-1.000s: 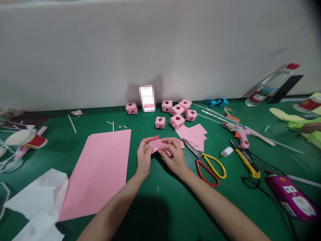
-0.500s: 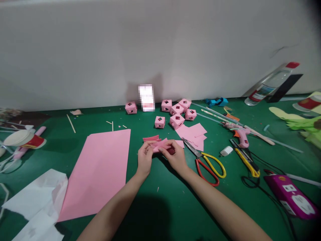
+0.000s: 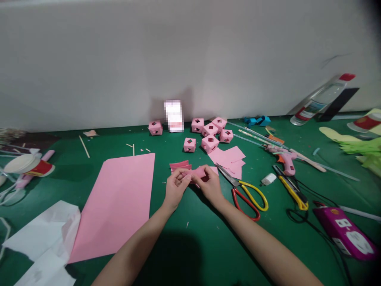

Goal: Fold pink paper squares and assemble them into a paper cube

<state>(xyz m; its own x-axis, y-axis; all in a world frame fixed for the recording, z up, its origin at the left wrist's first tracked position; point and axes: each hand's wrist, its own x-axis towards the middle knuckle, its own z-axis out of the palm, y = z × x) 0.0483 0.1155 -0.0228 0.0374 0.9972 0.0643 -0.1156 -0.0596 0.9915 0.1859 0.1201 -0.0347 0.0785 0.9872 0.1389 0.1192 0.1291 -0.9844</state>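
Folded pink paper piece (image 3: pixel 195 172): light, soft, easily creased; we pinch it at both ends, left hand (image 3: pixel 175 188) and right hand (image 3: pixel 210 186) fingers closed narrowly on it.

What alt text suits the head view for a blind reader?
The left hand and right hand pinch a small folded pink paper over a green table. A large pink sheet lies left, scissors right, pink paper cubes behind.

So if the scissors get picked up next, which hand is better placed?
Right, probably. The right hand sits just beside the scissors, whose red and yellow handles lie on its right; the left hand is across the folded pink paper that both hands pinch.
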